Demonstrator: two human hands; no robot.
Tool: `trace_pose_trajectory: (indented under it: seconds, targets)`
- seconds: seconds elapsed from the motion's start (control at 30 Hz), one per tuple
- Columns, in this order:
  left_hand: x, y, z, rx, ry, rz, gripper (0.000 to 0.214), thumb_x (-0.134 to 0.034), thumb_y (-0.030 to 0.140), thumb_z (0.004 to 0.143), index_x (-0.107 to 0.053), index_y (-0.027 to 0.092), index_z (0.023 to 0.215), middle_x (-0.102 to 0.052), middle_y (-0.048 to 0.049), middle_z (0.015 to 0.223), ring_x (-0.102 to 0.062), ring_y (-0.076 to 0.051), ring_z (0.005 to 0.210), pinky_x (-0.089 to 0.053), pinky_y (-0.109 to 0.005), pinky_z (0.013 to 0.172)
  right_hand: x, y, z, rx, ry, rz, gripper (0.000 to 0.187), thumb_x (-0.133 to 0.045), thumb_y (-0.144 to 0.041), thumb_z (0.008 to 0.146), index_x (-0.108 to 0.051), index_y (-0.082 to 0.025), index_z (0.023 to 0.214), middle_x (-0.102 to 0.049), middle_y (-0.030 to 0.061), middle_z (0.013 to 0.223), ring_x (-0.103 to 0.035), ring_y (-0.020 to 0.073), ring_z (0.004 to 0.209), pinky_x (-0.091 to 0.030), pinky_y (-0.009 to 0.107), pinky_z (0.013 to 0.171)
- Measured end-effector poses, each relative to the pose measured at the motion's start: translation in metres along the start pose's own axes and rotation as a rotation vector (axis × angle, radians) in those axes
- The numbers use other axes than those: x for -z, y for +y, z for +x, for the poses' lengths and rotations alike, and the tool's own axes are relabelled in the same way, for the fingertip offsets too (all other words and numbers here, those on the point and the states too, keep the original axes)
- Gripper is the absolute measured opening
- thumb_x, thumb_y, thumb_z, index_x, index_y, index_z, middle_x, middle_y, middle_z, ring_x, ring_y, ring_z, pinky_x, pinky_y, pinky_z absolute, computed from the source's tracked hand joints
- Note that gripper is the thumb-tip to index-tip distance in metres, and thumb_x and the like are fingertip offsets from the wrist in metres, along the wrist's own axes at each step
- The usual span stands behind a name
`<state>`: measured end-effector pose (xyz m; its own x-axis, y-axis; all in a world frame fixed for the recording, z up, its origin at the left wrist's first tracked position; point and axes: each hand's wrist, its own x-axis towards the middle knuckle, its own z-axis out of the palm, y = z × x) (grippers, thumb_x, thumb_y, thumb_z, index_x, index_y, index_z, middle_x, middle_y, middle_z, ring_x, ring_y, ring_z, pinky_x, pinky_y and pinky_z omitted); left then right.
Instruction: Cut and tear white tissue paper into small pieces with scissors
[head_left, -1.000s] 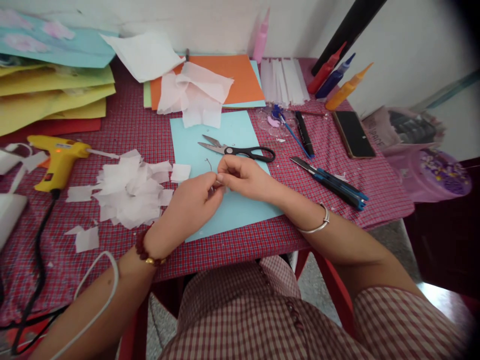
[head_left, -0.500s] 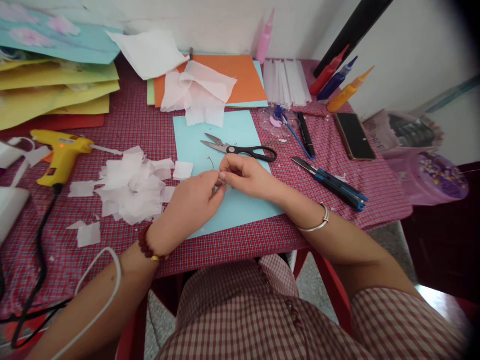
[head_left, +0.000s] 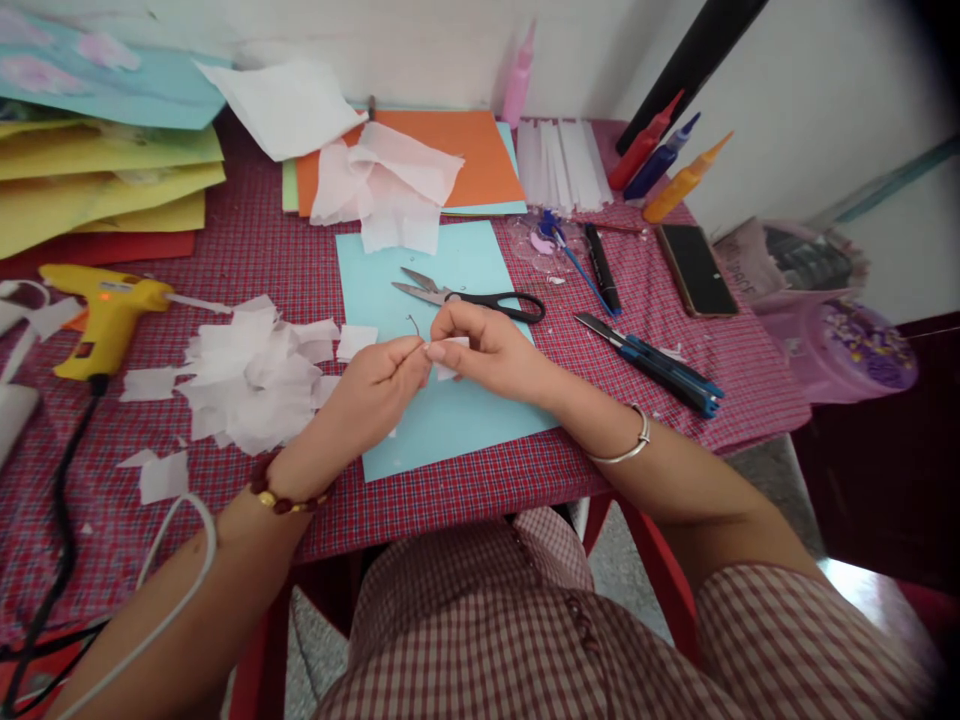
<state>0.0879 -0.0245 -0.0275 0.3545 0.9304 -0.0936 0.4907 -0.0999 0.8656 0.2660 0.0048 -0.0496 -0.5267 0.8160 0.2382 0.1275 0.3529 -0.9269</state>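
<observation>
Over a light blue sheet [head_left: 450,440], the fingertips of both my hands meet. My left hand [head_left: 382,385] is closed in a pinch at one end of a small piece of white paper [head_left: 455,362]. At the other side, thumb and fingers of my right hand [head_left: 491,350] pinch the same piece; much of it is hidden by the fingers. Just beyond lie scissors [head_left: 480,301] with black handles, blades apart. A heap of white paper squares [head_left: 251,380] is left of my left hand, with a single square [head_left: 357,343] near its knuckles.
A yellow glue gun [head_left: 101,315] lies at the left, its black cord running down. To the right are a utility knife [head_left: 652,365], a marker [head_left: 602,270] and a phone [head_left: 697,270]. Glue sticks [head_left: 562,165] and pointed bottles [head_left: 649,160] stand or lie behind; coloured sheets [head_left: 472,150] are at the back.
My left hand has turned and drawn slightly left, and more of the white paper shows beside my right fingers. The whole view has shifted a little.
</observation>
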Motion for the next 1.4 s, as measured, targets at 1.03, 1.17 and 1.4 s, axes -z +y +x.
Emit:
trace_pose_trajectory:
  seconds: [1.03, 1.17, 1.4]
  targets:
    - [-0.002, -0.004, 0.01, 0.221, 0.253, -0.93, 0.02, -0.067, 0.003, 0.064, -0.066, 0.015, 0.079, -0.061, 0.0023, 0.071, -0.055, -0.006, 0.062, -0.043, -0.017, 0.057, -0.003, -0.001, 0.0, -0.098, -0.015, -0.03, 0.008, -0.054, -0.023, 0.09, -0.055, -0.015, 0.091, -0.053, -0.0025, 0.076, -0.046, 0.0081, 0.067, -0.037, 0.022, 0.063]
    - [-0.001, -0.01, 0.013, 0.253, 0.235, -0.956, 0.013, -0.07, 0.008, 0.068, -0.064, 0.013, 0.078, -0.063, 0.0006, 0.068, -0.059, -0.009, 0.061, -0.045, -0.019, 0.056, 0.0, -0.004, -0.002, -0.119, -0.029, -0.037, 0.014, -0.056, -0.029, 0.089, -0.057, -0.015, 0.089, -0.05, -0.0045, 0.068, -0.042, 0.0081, 0.06, -0.034, 0.023, 0.058]
    - [0.047, -0.002, 0.015, 0.344, 0.25, -0.959, 0.011, -0.071, 0.013, 0.071, -0.064, 0.014, 0.079, -0.063, 0.0002, 0.069, -0.061, -0.01, 0.067, -0.05, -0.022, 0.064, 0.004, -0.012, -0.004, -0.138, -0.112, -0.129, 0.01, -0.052, -0.022, 0.088, -0.059, -0.015, 0.086, -0.054, -0.0034, 0.067, -0.046, 0.0089, 0.06, -0.035, 0.023, 0.06]
